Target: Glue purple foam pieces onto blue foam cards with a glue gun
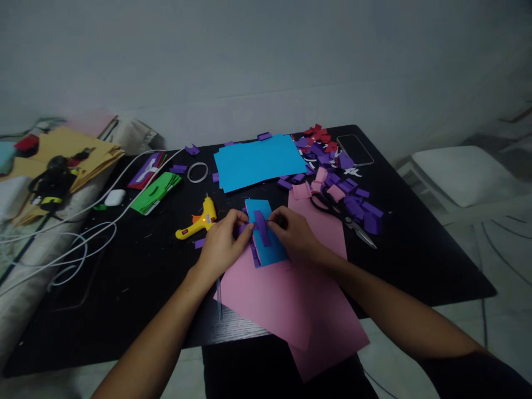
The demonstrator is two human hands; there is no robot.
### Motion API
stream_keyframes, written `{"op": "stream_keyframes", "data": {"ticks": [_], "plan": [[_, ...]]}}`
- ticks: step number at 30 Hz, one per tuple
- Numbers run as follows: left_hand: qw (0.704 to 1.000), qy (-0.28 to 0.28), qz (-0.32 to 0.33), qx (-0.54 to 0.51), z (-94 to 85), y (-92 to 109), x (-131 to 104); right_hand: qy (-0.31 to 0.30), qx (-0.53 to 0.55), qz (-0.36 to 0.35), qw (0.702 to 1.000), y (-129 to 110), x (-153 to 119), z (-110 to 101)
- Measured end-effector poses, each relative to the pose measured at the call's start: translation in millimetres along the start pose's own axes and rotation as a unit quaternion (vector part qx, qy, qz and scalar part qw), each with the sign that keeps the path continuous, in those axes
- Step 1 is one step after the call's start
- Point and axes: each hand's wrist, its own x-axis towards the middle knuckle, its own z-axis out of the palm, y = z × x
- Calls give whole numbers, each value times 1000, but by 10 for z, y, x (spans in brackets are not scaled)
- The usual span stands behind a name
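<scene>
A blue paper card (pixel 272 249) with purple pieces along its left edge lies over pink paper sheets (pixel 266 296). Across its face runs a purple paper strip (pixel 262 228). My left hand (pixel 224 238) is closed on the card's left edge, the thumb near the strip. From the other side, my right hand (pixel 295 230) has its fingers pinched together at the card, close to the strip's right edge. What those right fingertips grip, if anything, is hidden. Just left of my left hand lies a yellow hot glue gun (pixel 203 220), its nozzle pointing away from me.
Behind the card lie blue sheets (pixel 260 163). Black-handled scissors (pixel 347 218) rest at right, beside heaped purple pieces (pixel 353 202) and red pieces (pixel 318 134). A phone (pixel 354 150) is at the back right. At left are a tape ring (pixel 198 172), green paper (pixel 157 192) and white cables (pixel 85 244).
</scene>
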Motion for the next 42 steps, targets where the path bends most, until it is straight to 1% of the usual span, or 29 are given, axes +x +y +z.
{"op": "stream_keyframes", "data": {"ticks": [3,6,8,11,13,19,24,26,30,34,36,38,42], "plan": [[998,-1,53,24,-27,-4,-11,4,48,33,998,8,33,-42],[992,-24,117,46,-47,-15,-22,17,78,56,995,19,59,-59],[986,-39,145,71,-47,-29,-30,24,92,63,993,17,63,-53],[978,-46,169,110,-40,-56,-39,22,109,54,992,-5,47,-32],[978,-49,168,114,-44,-71,-41,10,111,40,993,-27,26,-19],[985,-67,146,63,-130,-81,-19,-27,98,-32,994,-61,-35,4],[985,-72,149,52,-168,-103,7,-3,22,-113,993,-18,-67,33],[985,-71,146,48,-161,-117,12,4,2,-131,991,3,-69,43],[986,-68,147,49,-142,-137,16,-1,-19,-155,988,35,-61,53],[984,-71,155,43,-141,-143,21,2,-31,-168,985,48,-67,63],[985,-66,155,42,-143,-144,23,5,-35,-163,986,43,-77,70],[986,-60,151,42,-147,-142,25,13,-41,-142,989,32,-87,79],[989,-56,128,48,-159,-120,29,51,-64,-75,994,18,-100,105]]}}
